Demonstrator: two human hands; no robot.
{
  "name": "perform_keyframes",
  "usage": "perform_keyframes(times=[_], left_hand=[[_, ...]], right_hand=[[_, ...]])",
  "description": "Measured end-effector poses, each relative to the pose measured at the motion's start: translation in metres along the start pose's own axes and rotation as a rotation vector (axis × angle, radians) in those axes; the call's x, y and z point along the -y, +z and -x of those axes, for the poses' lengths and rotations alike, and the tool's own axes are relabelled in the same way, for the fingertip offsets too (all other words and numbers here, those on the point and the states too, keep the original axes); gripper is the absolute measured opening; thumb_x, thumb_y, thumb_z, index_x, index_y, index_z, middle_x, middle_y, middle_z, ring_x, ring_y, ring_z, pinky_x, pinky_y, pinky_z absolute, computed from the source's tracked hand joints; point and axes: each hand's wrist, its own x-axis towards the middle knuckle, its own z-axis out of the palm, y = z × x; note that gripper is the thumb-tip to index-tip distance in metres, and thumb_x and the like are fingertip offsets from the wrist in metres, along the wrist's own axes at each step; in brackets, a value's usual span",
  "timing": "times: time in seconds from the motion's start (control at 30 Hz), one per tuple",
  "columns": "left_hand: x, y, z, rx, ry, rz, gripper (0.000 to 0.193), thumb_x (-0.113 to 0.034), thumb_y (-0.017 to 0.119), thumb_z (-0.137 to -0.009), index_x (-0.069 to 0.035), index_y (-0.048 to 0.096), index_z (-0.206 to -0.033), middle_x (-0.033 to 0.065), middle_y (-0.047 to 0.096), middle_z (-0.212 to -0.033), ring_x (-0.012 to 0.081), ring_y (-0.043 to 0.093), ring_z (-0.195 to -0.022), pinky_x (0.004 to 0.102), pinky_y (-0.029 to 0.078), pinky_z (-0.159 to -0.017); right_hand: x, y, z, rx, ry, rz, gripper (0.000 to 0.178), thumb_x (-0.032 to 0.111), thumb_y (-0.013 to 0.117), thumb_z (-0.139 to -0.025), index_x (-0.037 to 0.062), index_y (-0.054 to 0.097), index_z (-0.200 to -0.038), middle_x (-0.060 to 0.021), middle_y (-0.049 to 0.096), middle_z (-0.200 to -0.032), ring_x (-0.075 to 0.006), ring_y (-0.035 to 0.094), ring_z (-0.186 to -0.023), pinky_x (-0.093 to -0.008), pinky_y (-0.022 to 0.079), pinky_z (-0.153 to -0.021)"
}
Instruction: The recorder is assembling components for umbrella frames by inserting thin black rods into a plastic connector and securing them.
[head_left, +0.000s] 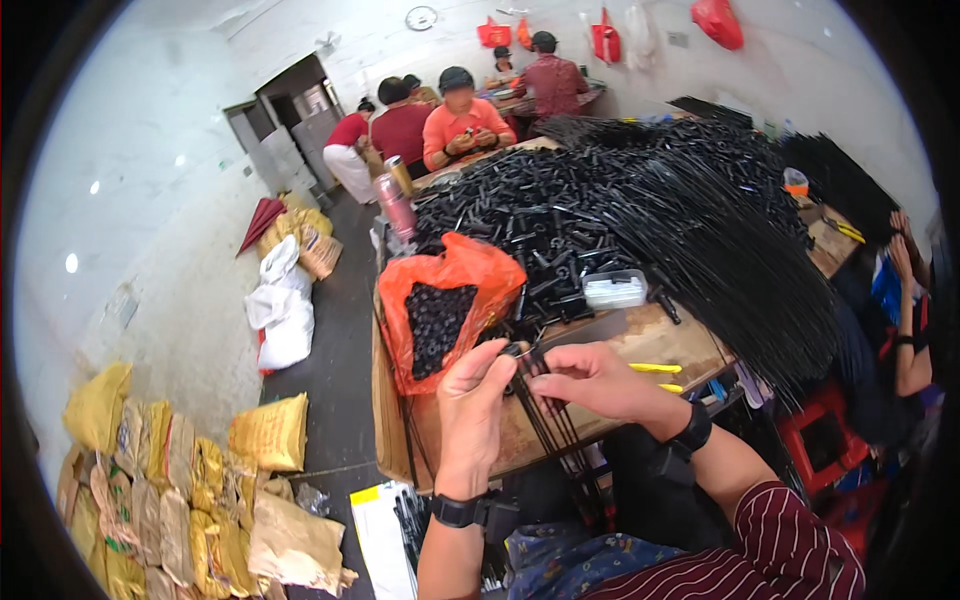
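- Held piece: a small bundle of thin black rods (548,425) sits at the dial's centre, over the near edge of the wooden surface (670,335), running down toward 5 o'clock.
- Left hand (472,390): grip narrow, thumb and fingers pinched at the bundle's upper end; whether a small fitting is held too, I cannot tell.
- Right hand (595,380): grip narrow, fingertips closed on the same rods just beside the left.
- Progress: this bundle seems partway through handling; no clearly finished lot can be picked out.
- Left over: much loose stock, judging by the heap of black tubes (560,230) at 12 to 1 o'clock, the long rod pile (720,250) at 2, and the orange-red bag (490,265) of small black pieces (437,325) at 10.
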Motion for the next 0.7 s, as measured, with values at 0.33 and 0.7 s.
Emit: perform_keyframes(times=[0.33,0.7], left_hand=[[0.002,0.000,0.002,0.115,-0.012,0.115,0.023,-0.002,0.067,-0.085,-0.001,0.065,-0.108,0.0109,0.069,-0.100,0.0177,0.065,-0.090,0.0300,0.049,-0.088],[-0.033,0.014,0.009,0.105,0.122,-0.429,0.028,-0.006,0.069,-0.084,-0.003,0.068,-0.112,0.0067,0.063,-0.105,0.0123,0.057,-0.098,0.0245,0.044,-0.087]], right_hand=[[-0.005,-0.001,0.003,0.002,-0.024,-0.069,0.010,0.016,0.066,-0.090,0.0060,0.064,-0.090,0.0079,0.057,-0.077,0.0002,0.048,-0.070,-0.0176,0.039,-0.060],[-0.003,0.005,0.003,0.014,-0.025,-0.093,0.009,0.016,0.067,-0.089,0.0081,0.064,-0.085,0.0073,0.058,-0.076,0.0003,0.049,-0.068,-0.0171,0.039,-0.059]])
